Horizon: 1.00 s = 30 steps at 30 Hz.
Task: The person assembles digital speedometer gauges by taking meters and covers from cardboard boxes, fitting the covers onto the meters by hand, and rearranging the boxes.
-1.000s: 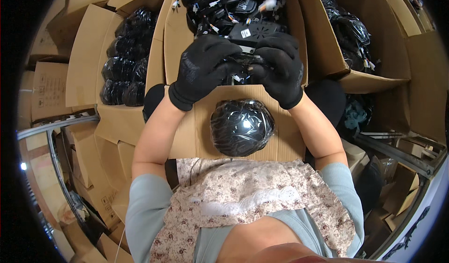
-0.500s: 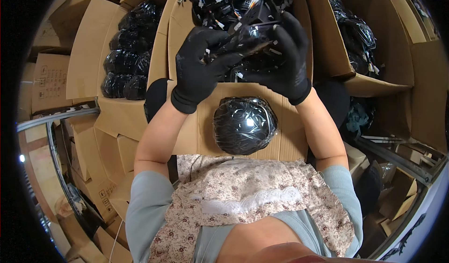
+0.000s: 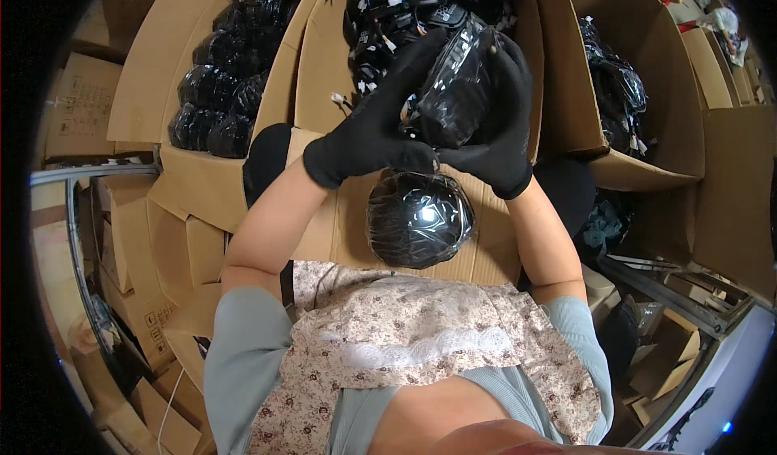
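Note:
Both my hands wear black gloves. Between them is a glossy black part in clear film [image 3: 457, 91], tilted on edge above the front of the middle box. My left hand [image 3: 364, 135] curves round its left side, and my right hand [image 3: 506, 123] wraps its right side. Their thumbs nearly meet below it. What kind of part it is cannot be made out. Just beneath the thumbs, a round black dome wrapped in clear film [image 3: 421, 220] rests on a cardboard flap [image 3: 498, 237] in front of me.
Black parts with wires and white connectors [image 3: 405, 6] fill the open middle box [image 3: 320, 91]. Film-wrapped black bundles [image 3: 218, 83] are stacked in a left box, and more wired parts [image 3: 619, 91] lie in a right one. Metal frames [image 3: 664, 293] flank me.
The black part has turned from lying flatter to standing on edge, its filmed face now showing. My hands have closed in round it, thumbs coming together below. The view has shifted slightly.

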Available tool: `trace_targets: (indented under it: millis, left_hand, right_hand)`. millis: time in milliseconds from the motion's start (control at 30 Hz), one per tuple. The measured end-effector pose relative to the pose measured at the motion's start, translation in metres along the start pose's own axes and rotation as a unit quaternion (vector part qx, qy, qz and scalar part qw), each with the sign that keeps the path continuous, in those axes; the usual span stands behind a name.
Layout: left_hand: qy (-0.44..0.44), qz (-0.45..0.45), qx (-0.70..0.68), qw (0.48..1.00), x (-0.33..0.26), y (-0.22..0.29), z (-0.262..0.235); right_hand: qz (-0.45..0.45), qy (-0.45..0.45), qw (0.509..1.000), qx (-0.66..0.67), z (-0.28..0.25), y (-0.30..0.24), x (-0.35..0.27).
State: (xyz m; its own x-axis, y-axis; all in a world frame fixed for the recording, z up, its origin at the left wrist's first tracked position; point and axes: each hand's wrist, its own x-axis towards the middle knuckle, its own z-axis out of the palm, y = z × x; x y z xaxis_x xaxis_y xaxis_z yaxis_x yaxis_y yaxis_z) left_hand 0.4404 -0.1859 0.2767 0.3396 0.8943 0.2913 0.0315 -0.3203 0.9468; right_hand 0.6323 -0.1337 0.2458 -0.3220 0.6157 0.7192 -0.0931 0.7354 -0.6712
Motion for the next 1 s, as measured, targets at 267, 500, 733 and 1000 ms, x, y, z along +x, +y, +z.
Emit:
trace_targets:
  millis: [267,500,733,1000]
  left_hand:
    - [-0.046,-0.117,-0.188,0.974,-0.003,-0.023,-0.001]
    - [-0.027,-0.126,-0.235,0.963,0.007,-0.015,0.004]
    - [-0.025,-0.101,-0.201,0.974,0.0,-0.015,-0.002]
    - [-0.064,-0.126,-0.086,0.986,-0.005,0.006,-0.016]
  right_hand:
    - [0.118,-0.003,0.976,0.181,0.007,0.0,-0.007]
    - [0.122,-0.009,0.985,0.124,-0.001,-0.001,-0.003]
    - [0.114,-0.064,0.99,0.047,-0.005,-0.013,-0.001]
    - [0.111,-0.046,0.987,0.111,0.005,-0.012,-0.006]
